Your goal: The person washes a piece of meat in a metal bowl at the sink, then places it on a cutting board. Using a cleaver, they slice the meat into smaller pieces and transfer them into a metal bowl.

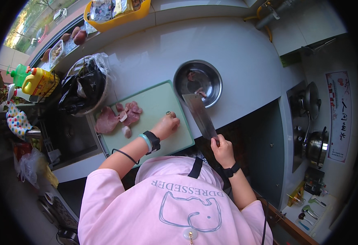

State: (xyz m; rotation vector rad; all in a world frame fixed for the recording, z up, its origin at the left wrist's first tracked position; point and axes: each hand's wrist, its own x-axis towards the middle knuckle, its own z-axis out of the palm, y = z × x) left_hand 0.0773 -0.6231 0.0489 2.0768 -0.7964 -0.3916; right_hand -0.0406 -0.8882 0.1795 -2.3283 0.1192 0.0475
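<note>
My right hand [222, 150] grips the handle of a broad metal cleaver [200, 114], its blade tip beside the rim of a stainless steel bowl [217, 76]. Small meat scraps [200, 92] lie in the bowl. My left hand [166, 125] rests over the right part of a pale green cutting board [153, 98] with its fingers curled; whether something is under them is hidden. Raw meat pieces, among them a large pink slab [106, 120], lie on the board's left part. A small pale piece [126, 132] sits apart from them, nearer to me.
Left of the board are a sink [70, 133] and a basin with black plastic bags [85, 85]. Bottles [39, 82] stand beyond the sink. A yellow basket [117, 21] is on the sill. A stove with a pan [313, 101] and pot [317, 147] is at right.
</note>
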